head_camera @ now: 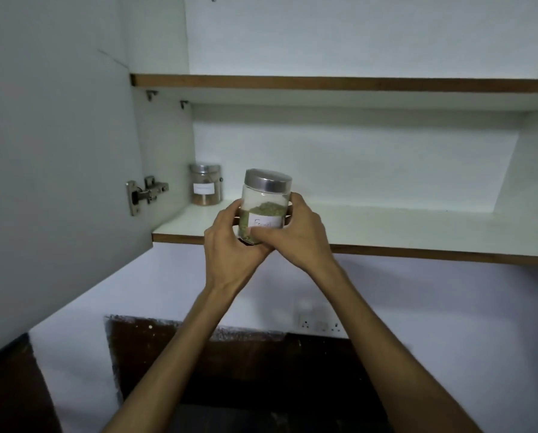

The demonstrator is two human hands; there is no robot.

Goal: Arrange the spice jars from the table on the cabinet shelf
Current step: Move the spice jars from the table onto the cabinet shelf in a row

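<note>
Lower cabinet shelf (386, 228): white top, brown front edge. Most of its surface to the right of centre is bare, as is the back wall behind it. Upper shelf (324, 84) overhangs it, leaving tall open room between the two. Cabinet door (58, 167) is swung open at left, its hinge (145, 192) showing beside the shelf's left end.

Jar of brown spice (206, 184): stands upright at the far left back corner of the lower shelf, steel lid, white label. Label writing too blurred to read.

Jar of green spice (265, 205): clear glass, steel lid, slightly tilted, held at the shelf's front edge, left of centre. Base hidden by fingers, so I cannot tell whether it touches the shelf. Label partly covered; writing not legible.

Left hand (230, 242): arm raised, fingers curled round the jar's left side and under its base, grasping it.
Right hand (296, 235): arm raised, fingers wrapped round the jar's right side, thumb across the front below the label, grasping it.

Wall socket (319, 323) below the shelf, faint.
</note>
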